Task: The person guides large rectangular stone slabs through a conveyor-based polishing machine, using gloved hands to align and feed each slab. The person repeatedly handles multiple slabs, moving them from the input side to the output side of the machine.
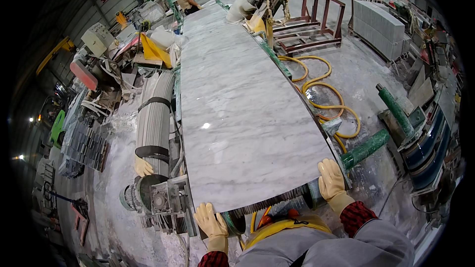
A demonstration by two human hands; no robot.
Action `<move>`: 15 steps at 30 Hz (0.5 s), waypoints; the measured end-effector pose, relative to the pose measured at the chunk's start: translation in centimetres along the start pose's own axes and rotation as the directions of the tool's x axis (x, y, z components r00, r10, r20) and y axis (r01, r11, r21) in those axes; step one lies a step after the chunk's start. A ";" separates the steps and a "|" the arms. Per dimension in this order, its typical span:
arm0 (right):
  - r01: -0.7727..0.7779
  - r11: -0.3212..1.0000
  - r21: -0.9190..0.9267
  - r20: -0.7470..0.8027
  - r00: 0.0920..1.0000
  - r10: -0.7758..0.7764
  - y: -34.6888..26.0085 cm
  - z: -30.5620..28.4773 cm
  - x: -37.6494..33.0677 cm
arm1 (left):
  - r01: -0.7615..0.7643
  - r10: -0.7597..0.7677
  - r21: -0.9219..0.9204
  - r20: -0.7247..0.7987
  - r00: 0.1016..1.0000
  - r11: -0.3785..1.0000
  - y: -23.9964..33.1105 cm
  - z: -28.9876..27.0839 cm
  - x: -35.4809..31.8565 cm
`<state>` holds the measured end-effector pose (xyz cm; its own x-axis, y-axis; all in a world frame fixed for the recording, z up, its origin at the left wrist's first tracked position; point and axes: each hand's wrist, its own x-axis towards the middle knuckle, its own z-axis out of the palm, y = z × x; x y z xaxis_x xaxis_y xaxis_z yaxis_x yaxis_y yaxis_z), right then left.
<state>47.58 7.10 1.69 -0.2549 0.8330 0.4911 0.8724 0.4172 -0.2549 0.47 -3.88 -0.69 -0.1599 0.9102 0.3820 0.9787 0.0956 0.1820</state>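
A long white marble slab (242,99) with grey veins lies flat on a belt conveyor, running away from me. My left hand (212,221), in a cream rubber glove, rests at its near left corner. The fingers are stretched out and slightly apart. At the near right corner lies my right hand (330,182), gloved the same way, with its fingers extended along the slab's edge. Neither hand has closed around anything that I can see. Under the slab's near end, the dark ribbed belt (272,201) and a green roller (236,221) show.
Left of the conveyor stand a motor (159,198), a strapped ribbed roll (154,113) and a loose cream glove (143,166). To the right are a yellow hose (341,107), a green cylinder (366,149) and a brown metal rack (309,24). A person (188,1) stands near the far end.
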 end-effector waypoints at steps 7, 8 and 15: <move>-0.013 0.999 -0.032 -0.012 1.000 0.013 1.3 1.7 -1.6 | 0.058 -0.061 0.054 0.059 0.996 0.997 -0.8 1.3 -1.2; -0.015 1.000 -0.021 -0.012 1.000 0.015 1.4 1.5 -1.7 | 0.067 -0.071 0.066 0.067 0.995 0.996 -0.7 1.4 -1.0; -0.053 0.936 0.347 0.057 0.998 0.036 -3.4 -1.4 0.2 | 0.204 -0.211 0.106 0.059 0.976 0.973 0.7 0.7 -2.8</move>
<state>45.18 5.33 3.78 -0.2471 0.8667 0.4333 0.6857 0.4723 -0.5539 1.71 -6.05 -2.30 -0.3552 0.8915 0.2812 0.9334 0.3215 0.1595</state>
